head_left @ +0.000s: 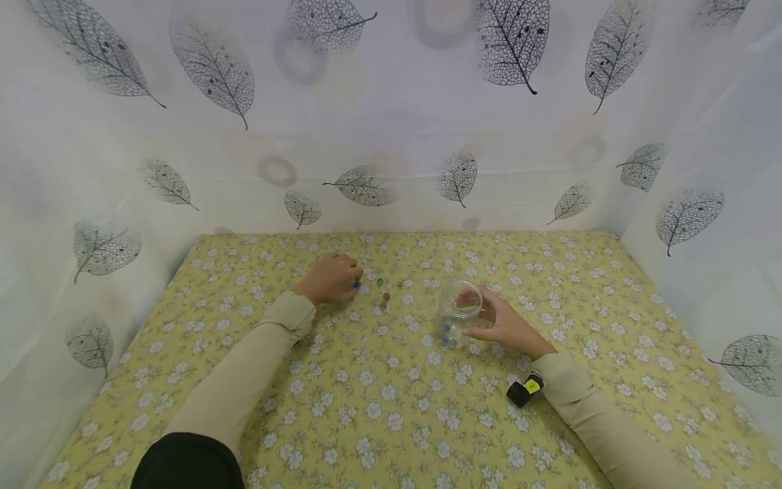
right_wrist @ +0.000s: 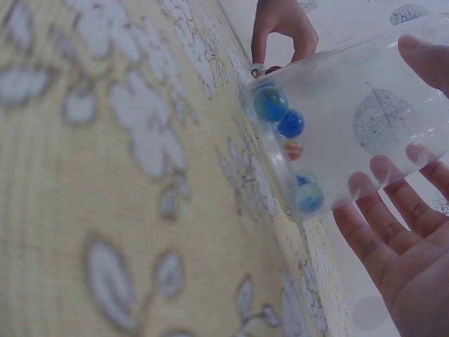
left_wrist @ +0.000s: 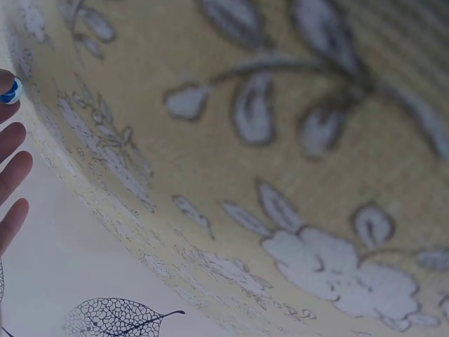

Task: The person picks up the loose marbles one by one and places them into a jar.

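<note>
Toward the back left of the table my left hand [head_left: 332, 280] pinches a blue-and-white marble [left_wrist: 12, 91] between thumb and index finger; its other fingers extend apart in the left wrist view. My right hand [head_left: 507, 324] holds a clear jar [head_left: 451, 309], thumb on one side and fingers along the other. The jar stands upright on the table with its mouth uncovered. Several blue marbles [right_wrist: 290, 123] and an orange-streaked marble [right_wrist: 293, 149] lie at its bottom. Between the hands, closer to the left one, are loose marbles, including a green marble [head_left: 380, 282] and an orange-brown marble [head_left: 386, 297].
A yellow floral cloth [head_left: 391, 407] covers the table. White leaf-print sheets [head_left: 391, 136] rise behind it and at both sides. A small black-and-yellow device [head_left: 525, 389] sits at the right cuff, and a black rounded object [head_left: 186, 463] overlaps the left sleeve.
</note>
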Demonstrator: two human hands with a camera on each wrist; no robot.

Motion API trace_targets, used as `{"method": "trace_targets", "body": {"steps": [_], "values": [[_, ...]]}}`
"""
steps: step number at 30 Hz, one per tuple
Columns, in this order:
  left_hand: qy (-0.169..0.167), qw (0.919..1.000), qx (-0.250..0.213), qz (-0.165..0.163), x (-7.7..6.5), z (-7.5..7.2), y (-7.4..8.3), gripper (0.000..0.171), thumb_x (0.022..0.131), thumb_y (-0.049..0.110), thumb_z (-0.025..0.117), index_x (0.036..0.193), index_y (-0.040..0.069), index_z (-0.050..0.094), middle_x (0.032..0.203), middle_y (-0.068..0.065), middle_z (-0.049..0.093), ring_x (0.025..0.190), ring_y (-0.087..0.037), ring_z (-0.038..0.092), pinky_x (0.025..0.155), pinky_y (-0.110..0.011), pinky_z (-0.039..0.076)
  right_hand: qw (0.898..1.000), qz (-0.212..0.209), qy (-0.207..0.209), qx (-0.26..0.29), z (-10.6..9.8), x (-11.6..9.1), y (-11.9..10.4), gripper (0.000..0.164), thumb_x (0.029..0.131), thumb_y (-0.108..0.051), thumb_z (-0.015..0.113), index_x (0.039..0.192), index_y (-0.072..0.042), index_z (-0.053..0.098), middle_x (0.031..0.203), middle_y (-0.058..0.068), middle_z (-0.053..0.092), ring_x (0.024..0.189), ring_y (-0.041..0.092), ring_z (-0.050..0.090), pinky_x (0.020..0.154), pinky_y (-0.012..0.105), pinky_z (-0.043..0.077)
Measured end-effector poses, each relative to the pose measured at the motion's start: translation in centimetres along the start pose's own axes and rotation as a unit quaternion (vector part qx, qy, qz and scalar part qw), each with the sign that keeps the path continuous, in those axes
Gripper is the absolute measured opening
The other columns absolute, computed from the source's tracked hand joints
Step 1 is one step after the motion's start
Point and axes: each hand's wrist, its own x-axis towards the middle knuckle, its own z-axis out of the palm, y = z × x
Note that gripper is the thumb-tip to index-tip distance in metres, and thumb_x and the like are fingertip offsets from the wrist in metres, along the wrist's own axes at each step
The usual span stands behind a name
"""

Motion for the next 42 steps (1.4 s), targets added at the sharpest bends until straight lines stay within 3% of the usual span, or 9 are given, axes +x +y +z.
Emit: {"method": "trace_targets", "body": {"steps": [9, 16, 28, 33, 42], "values": [[-0.003, 1.0000, 0.004, 0.006, 0.0, 0.3, -0.1, 0.007, 0.084, 0.022, 0.064, 0.086, 0.017, 0.069, 0.082, 0.000, 0.065, 0.076, -0.017, 0.062, 0.080, -0.037, 0.053, 1.000, 0.002, 0.000, -0.003, 0.0, 0.0, -0.1, 0.063, 0.085, -0.011, 0.069, 0.138, -0.003, 0.038, 0.133, 0.018, 0.048, 0.123, 0.035, 0.047, 0.097, 0.026, 0.046], [0.002, 1.0000, 0.003, 0.008, 0.0, 0.5, -0.2, 0.007, 0.085, 0.021, 0.063, 0.085, 0.017, 0.069, 0.080, 0.001, 0.064, 0.074, -0.016, 0.061, 0.078, -0.036, 0.053, 1.000, 0.003, 0.001, -0.005, 0.1, 0.0, -0.2, 0.063, 0.085, -0.011, 0.069, 0.138, -0.003, 0.037, 0.133, 0.018, 0.047, 0.123, 0.034, 0.047, 0.098, 0.040, 0.045], [0.016, 0.9999, -0.003, 0.002, -0.4, -0.9, 0.6, 0.008, 0.082, 0.019, 0.065, 0.085, 0.013, 0.069, 0.081, -0.002, 0.064, 0.075, -0.019, 0.061, 0.077, -0.038, 0.052, 1.000, 0.001, 0.001, -0.002, 0.1, 0.0, -0.5, 0.065, 0.084, -0.009, 0.069, 0.139, 0.000, 0.036, 0.133, 0.020, 0.047, 0.122, 0.034, 0.047, 0.095, 0.026, 0.047], [0.050, 0.9987, -0.001, 0.012, -0.9, -1.5, 1.4, 0.010, 0.081, 0.022, 0.065, 0.084, 0.013, 0.068, 0.080, -0.001, 0.063, 0.074, -0.018, 0.059, 0.079, -0.038, 0.052, 1.000, 0.001, 0.000, -0.002, 0.1, 0.0, -0.4, 0.065, 0.084, -0.010, 0.069, 0.139, -0.001, 0.036, 0.133, 0.019, 0.047, 0.122, 0.030, 0.048, 0.095, 0.024, 0.046], [0.101, 0.9943, 0.011, 0.033, -1.8, -3.3, 3.4, 0.011, 0.078, 0.023, 0.071, 0.082, 0.014, 0.066, 0.082, 0.000, 0.064, 0.077, -0.017, 0.060, 0.078, -0.035, 0.051, 1.000, -0.004, -0.001, 0.007, 0.1, 0.0, -0.2, 0.066, 0.085, -0.009, 0.069, 0.140, 0.000, 0.035, 0.133, 0.020, 0.047, 0.121, 0.010, 0.050, 0.095, 0.017, 0.044]]}}
